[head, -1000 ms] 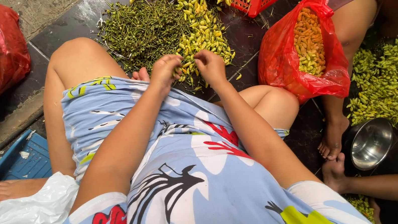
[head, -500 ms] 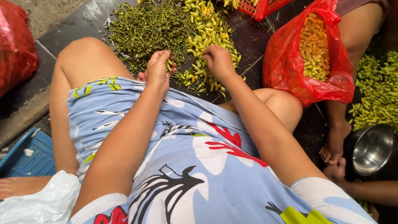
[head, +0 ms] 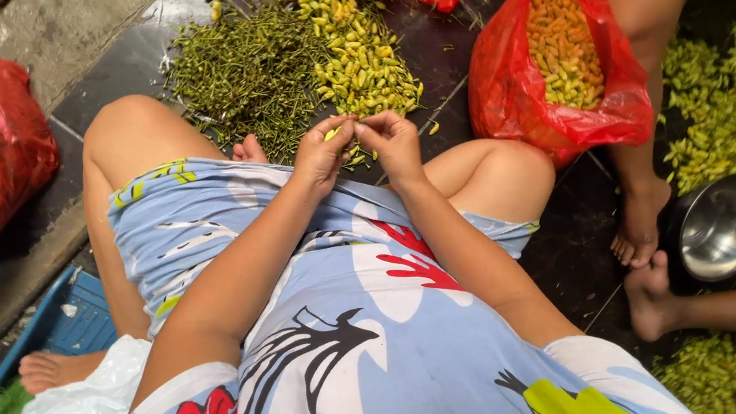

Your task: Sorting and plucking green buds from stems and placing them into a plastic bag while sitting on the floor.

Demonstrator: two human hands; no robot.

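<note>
- Both hands are now drawn together above the lap, just short of the chili pile point(head: 364, 62); half a second ago they lay apart, reaching into that pile.
- The left hand point(head: 321, 155) and right hand point(head: 392, 138) meet fingertip to fingertip, each grip pinched shut on 1 small yellow-green chili point(head: 338, 131) held between them.
- That reads as a pick finished and the stem being pulled off, judging by the stem heap point(head: 244, 72) left of the pile.
- The pile itself looks the same as before, lying on the dark floor point(head: 451, 47).
- The red bag point(head: 556, 62), right of the pile, holds orange chilies.
- The steel bowl point(head: 721, 224) sits far right of the pile, by another person's feet.
</note>
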